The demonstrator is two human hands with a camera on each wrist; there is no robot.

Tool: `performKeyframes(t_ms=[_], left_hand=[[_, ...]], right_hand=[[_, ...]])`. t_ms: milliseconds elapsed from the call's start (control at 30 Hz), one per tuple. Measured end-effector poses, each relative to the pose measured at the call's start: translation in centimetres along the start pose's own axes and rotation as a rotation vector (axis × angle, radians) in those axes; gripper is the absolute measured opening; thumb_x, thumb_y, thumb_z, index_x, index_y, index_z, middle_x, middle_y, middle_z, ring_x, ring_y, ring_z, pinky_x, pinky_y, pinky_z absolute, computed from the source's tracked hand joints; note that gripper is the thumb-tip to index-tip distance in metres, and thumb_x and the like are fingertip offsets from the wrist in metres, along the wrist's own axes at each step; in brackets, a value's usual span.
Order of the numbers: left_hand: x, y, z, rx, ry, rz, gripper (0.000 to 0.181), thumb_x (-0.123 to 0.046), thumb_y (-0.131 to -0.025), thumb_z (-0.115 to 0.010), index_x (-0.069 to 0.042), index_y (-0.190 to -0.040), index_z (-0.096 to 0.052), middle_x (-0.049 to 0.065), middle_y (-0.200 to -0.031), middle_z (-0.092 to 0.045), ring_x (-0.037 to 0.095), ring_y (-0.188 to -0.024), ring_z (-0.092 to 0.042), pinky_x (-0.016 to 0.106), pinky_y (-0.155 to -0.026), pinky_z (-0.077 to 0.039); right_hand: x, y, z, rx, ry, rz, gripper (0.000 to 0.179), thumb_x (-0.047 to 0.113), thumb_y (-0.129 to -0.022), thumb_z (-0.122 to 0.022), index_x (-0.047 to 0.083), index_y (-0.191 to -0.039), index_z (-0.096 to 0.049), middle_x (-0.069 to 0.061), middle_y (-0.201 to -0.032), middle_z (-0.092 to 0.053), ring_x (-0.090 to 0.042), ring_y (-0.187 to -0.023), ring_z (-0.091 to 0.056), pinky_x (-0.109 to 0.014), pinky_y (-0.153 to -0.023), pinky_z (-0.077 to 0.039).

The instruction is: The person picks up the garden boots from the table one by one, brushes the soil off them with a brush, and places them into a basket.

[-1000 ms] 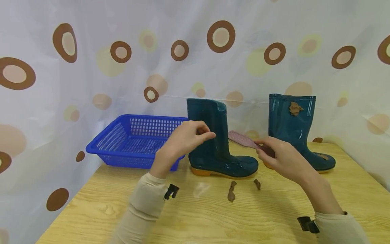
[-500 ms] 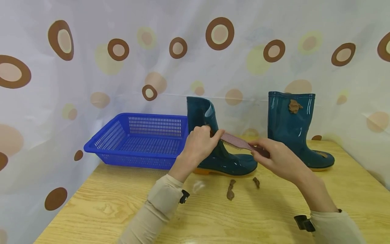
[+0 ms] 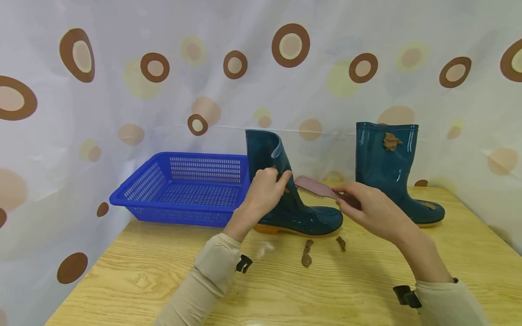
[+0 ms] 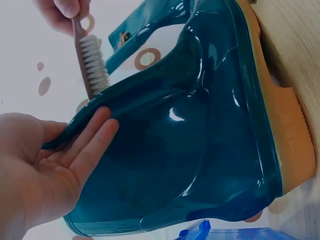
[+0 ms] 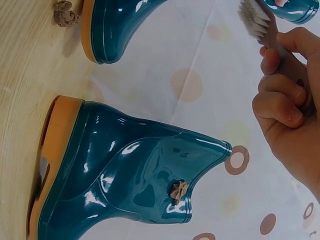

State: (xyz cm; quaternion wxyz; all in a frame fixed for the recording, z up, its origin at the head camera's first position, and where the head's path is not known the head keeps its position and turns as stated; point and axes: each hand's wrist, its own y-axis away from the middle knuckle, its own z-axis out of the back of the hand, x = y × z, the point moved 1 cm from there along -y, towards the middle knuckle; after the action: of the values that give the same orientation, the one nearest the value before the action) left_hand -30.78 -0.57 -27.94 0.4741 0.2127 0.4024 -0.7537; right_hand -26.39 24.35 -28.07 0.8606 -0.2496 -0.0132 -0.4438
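Note:
A dark green rubber boot [image 3: 303,219] with an orange sole stands on the wooden table, toe to the right. My left hand [image 3: 263,192] pinches the front of its shaft near the top, and the opening is squeezed inward. In the left wrist view, two fingers [image 4: 92,145] lie along the boot's outer side while the thumb goes over the edge. My right hand [image 3: 371,206] grips the handle of a pink scrub brush [image 3: 314,186]. White bristles [image 4: 94,62] show beside the shaft, the brush head right at its front edge in the left wrist view.
The second green boot [image 3: 385,170] stands at the right, a brown mud-like lump [image 3: 391,141] on its shaft and a patch [image 3: 428,205] on its foot. A blue basket [image 3: 175,207] is at the left. Brown bits [image 3: 306,253] lie on the table [image 3: 346,290] in front.
My left hand has moved right from in front of the boot and taken hold of its shaft, bending the opening. The brush in my right hand has shifted slightly left.

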Motion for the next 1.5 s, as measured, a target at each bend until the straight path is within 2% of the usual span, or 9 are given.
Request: performKeyframes(t_ms=[333, 500, 667, 733, 900, 967, 1067, 1233, 1500], left_hand=[[0.3, 0.1, 0.6, -0.069, 0.017, -0.080, 0.041, -0.029, -0.105, -0.050, 0.000, -0.079, -0.063, 0.013, -0.077, -0.071, 0.022, -0.067, -0.071, 0.024, -0.048, -0.047], [-0.2, 0.2, 1.1, -0.070, 0.022, -0.120, 0.039, -0.028, -0.105, -0.049, -0.003, -0.076, -0.057, 0.005, -0.065, -0.056, 0.015, -0.054, -0.053, 0.023, -0.047, -0.036], [-1.1, 0.5, 2.1, -0.112, 0.024, -0.171, 0.031, -0.026, -0.104, -0.052, 0.000, -0.091, -0.063, 0.002, -0.065, -0.041, 0.015, -0.056, -0.045, 0.025, -0.053, -0.035], [-1.4, 0.5, 2.5, -0.146, 0.022, -0.202, 0.028, -0.024, -0.104, -0.053, 0.000, -0.100, -0.067, 0.002, -0.069, -0.051, 0.013, -0.062, -0.051, 0.023, -0.056, -0.040], [-1.8, 0.7, 3.5, -0.191, 0.024, -0.252, 0.025, -0.021, -0.104, -0.053, 0.001, -0.102, -0.065, 0.004, -0.071, -0.051, 0.016, -0.064, -0.053, 0.026, -0.058, -0.041], [-1.7, 0.8, 3.8, -0.183, 0.034, -0.258, 0.024, -0.020, -0.104, -0.052, 0.000, -0.103, -0.064, 0.007, -0.073, -0.055, 0.018, -0.068, -0.061, 0.026, -0.062, -0.049], [-1.6, 0.8, 4.2, -0.160, 0.059, -0.263, 0.024, -0.020, -0.104, -0.052, 0.000, -0.108, -0.066, 0.013, -0.091, -0.070, 0.023, -0.091, -0.072, 0.035, -0.080, -0.060], [-0.9, 0.6, 4.6, -0.093, 0.091, -0.255, 0.027, -0.019, -0.104, -0.052, -0.003, -0.121, -0.065, 0.014, -0.114, -0.071, 0.026, -0.107, -0.069, 0.041, -0.092, -0.058], [0.0, 0.1, 4.4, 0.003, 0.186, -0.192, 0.031, -0.019, -0.105, -0.048, -0.002, -0.129, -0.060, 0.015, -0.122, -0.068, 0.027, -0.114, -0.067, 0.043, -0.099, -0.054]], right_hand=[[0.3, 0.1, 0.6, -0.045, 0.025, 0.049, 0.023, 0.013, -0.096, -0.065, 0.006, -0.117, -0.067, 0.002, -0.090, -0.065, -0.008, -0.071, -0.050, -0.023, -0.061, -0.046], [0.6, 0.5, 1.4, -0.083, 0.000, 0.070, 0.024, 0.012, -0.095, -0.065, 0.008, -0.118, -0.067, 0.004, -0.086, -0.062, -0.006, -0.070, -0.050, -0.021, -0.058, -0.046], [1.1, 0.7, 2.2, -0.163, -0.002, 0.147, 0.026, 0.006, -0.091, -0.068, 0.010, -0.116, -0.068, 0.006, -0.087, -0.062, -0.003, -0.070, -0.049, -0.019, -0.058, -0.046], [1.2, 0.7, 2.4, -0.189, 0.006, 0.180, 0.028, 0.004, -0.089, -0.069, 0.010, -0.116, -0.068, 0.007, -0.089, -0.063, -0.002, -0.071, -0.048, -0.018, -0.058, -0.045], [1.5, 0.8, 2.6, -0.209, -0.006, 0.238, 0.034, 0.000, -0.085, -0.070, 0.012, -0.118, -0.068, 0.009, -0.088, -0.061, 0.000, -0.069, -0.047, -0.015, -0.058, -0.042], [1.6, 0.9, 2.6, -0.211, -0.010, 0.259, 0.037, 0.000, -0.084, -0.071, 0.013, -0.118, -0.068, 0.010, -0.087, -0.060, 0.000, -0.068, -0.047, -0.014, -0.057, -0.040], [1.8, 0.9, 2.7, -0.207, -0.006, 0.285, 0.040, -0.001, -0.082, -0.073, 0.014, -0.118, -0.068, 0.011, -0.089, -0.061, 0.000, -0.069, -0.046, -0.013, -0.057, -0.040], [2.0, 1.1, 2.7, -0.174, 0.011, 0.294, 0.040, 0.001, -0.082, -0.074, 0.016, -0.118, -0.068, 0.011, -0.094, -0.065, 0.002, -0.072, -0.048, -0.018, -0.058, -0.046], [2.1, 1.1, 2.6, -0.152, 0.047, 0.323, 0.036, 0.002, -0.081, -0.074, 0.015, -0.115, -0.068, 0.010, -0.093, -0.065, 0.004, -0.071, -0.049, -0.020, -0.058, -0.050]])
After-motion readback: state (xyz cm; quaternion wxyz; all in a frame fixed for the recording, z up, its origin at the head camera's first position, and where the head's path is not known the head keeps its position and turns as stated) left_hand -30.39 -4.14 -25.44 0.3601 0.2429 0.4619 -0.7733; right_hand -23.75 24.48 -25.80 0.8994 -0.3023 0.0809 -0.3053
